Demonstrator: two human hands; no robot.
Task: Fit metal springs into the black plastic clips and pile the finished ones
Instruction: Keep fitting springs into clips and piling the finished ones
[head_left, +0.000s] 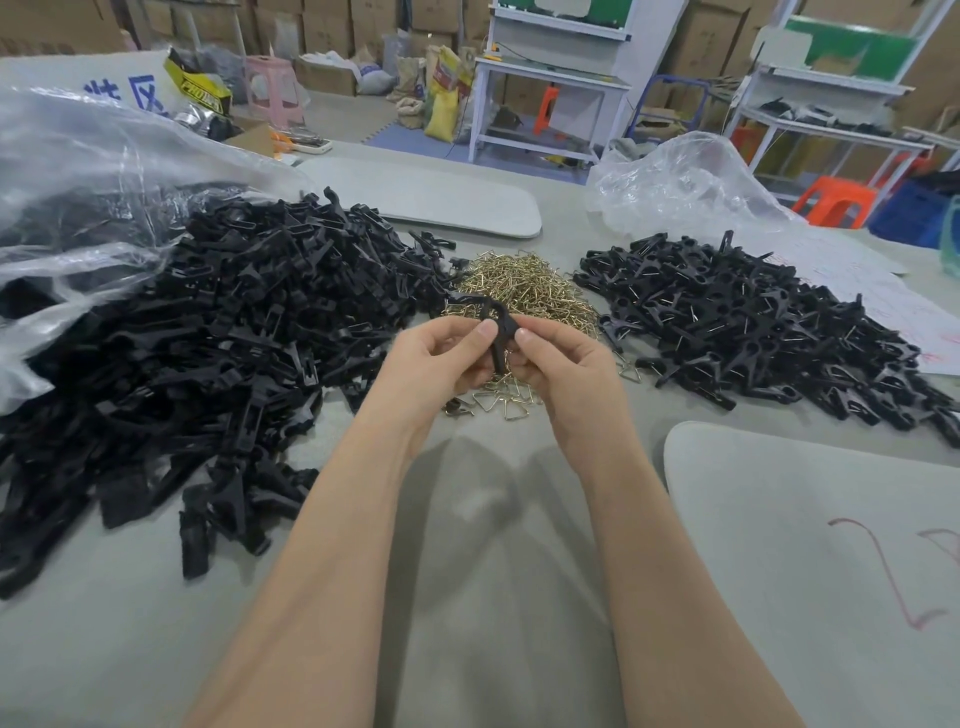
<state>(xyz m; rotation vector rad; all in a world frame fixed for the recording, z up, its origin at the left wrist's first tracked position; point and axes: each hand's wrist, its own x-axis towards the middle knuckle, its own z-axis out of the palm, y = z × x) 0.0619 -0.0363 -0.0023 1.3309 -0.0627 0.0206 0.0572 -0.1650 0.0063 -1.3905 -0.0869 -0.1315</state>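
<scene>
Both hands meet above the near edge of a heap of brass-coloured metal springs (511, 291) in the middle of the table. My left hand (441, 358) and my right hand (558, 364) both pinch one black plastic clip (496, 317), thumbs on top. Whether a spring sits in this clip is hidden by my fingers. A large pile of loose black clip parts (223, 332) spreads to the left. On the right lies a pile of finished clips (753, 322) with metal springs showing in them.
A clear plastic bag (67, 171) with more black parts lies at the far left, another crumpled bag (685, 182) at the back right. Grey boards (810, 545) lie at the near right and far centre. Papers sit beyond the right pile.
</scene>
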